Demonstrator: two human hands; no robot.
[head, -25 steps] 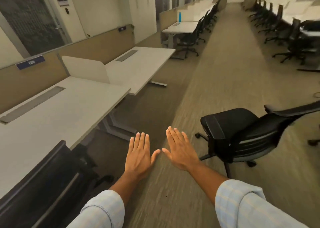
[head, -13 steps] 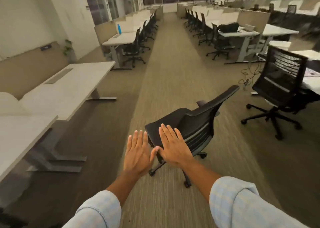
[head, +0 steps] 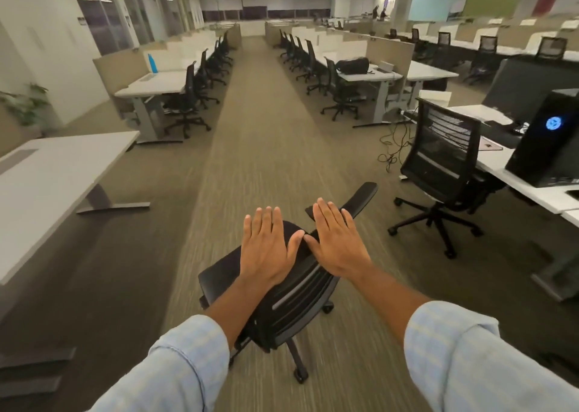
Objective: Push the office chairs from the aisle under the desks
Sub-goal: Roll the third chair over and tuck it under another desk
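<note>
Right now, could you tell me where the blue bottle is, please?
In the head view, the blue bottle stands far left on a white desk against the tan partition, behind a tucked-in black chair.

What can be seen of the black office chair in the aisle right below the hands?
The black office chair stands in the carpeted aisle, between the desk rows and under neither. It has a padded black seat, a backrest with grey horizontal bands reclined up toward the right, and a wheeled base of dark spokes with castors on the carpet. The left hand and right hand are spread flat, palms down, in front of it; whether they touch it cannot be told. Its armrests are not clearly visible.
</note>
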